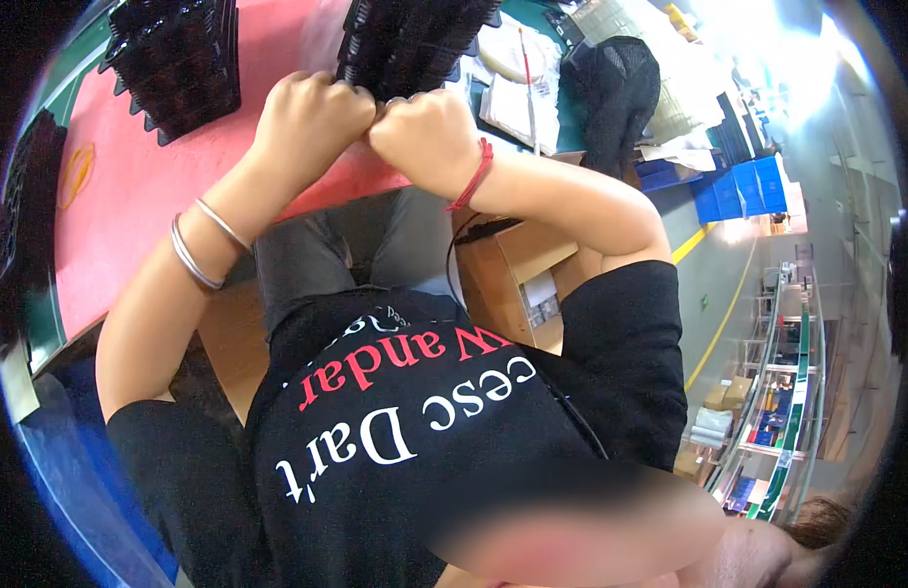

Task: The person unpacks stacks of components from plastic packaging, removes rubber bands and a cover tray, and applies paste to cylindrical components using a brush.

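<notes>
Both hands meet at the near end of a stack of black plastic trays (405, 44) on the pink table mat (111, 196). My left hand (317, 116), with two silver bangles on its forearm, is closed at the stack's near left corner. Beside it, my right hand (425, 137), a red cord round its wrist, is closed at the near edge. The knuckles touch or nearly touch. The fingers curl round the stack's edge, and their tips are hidden.
Another black tray stack (180, 64) stands at the upper left. A yellow band (77, 174) lies on the mat. White bags (518, 78) and a black mesh item (616, 93) are to the right. Blue bins (743, 191) stand beyond. An open cardboard box (513, 269) is below the table edge.
</notes>
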`<act>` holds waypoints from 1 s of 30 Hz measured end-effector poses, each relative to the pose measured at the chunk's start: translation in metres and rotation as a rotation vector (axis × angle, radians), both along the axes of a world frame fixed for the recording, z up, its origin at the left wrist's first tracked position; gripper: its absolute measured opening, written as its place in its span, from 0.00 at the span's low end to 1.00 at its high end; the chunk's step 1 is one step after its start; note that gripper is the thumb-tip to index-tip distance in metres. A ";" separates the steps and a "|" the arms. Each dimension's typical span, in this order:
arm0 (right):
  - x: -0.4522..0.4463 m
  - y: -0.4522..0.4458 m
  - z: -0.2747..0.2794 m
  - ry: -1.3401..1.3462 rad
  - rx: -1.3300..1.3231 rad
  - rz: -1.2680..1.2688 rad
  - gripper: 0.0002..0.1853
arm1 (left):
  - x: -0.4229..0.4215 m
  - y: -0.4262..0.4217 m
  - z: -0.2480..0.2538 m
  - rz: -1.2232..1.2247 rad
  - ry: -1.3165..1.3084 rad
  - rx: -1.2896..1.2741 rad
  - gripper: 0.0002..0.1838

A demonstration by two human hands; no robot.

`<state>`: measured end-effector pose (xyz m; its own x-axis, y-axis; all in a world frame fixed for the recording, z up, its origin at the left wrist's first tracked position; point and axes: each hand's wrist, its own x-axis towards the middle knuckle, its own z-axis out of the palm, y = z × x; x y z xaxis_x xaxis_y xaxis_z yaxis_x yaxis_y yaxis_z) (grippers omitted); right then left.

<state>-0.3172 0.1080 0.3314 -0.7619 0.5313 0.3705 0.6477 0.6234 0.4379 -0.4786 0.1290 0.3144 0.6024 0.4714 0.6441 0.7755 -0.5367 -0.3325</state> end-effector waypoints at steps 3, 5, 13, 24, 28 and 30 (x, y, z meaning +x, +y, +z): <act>0.002 0.003 0.001 -0.006 0.062 0.036 0.02 | -0.002 0.005 0.001 -0.058 0.025 0.026 0.03; 0.002 0.005 -0.002 0.009 0.067 0.038 0.02 | -0.003 0.006 -0.001 -0.097 0.018 0.014 0.02; 0.007 0.009 -0.007 0.062 0.122 0.088 0.05 | -0.006 0.013 -0.010 -0.178 -0.045 0.106 0.03; 0.063 0.008 -0.010 0.142 -0.038 0.296 0.09 | -0.015 0.015 -0.004 -0.159 -0.049 0.124 0.08; 0.071 0.020 -0.007 0.046 -0.076 0.162 0.07 | -0.017 0.013 0.000 -0.146 -0.045 0.094 0.08; 0.068 0.030 -0.009 0.129 -0.223 0.148 0.07 | -0.018 0.013 0.001 -0.145 -0.046 0.093 0.09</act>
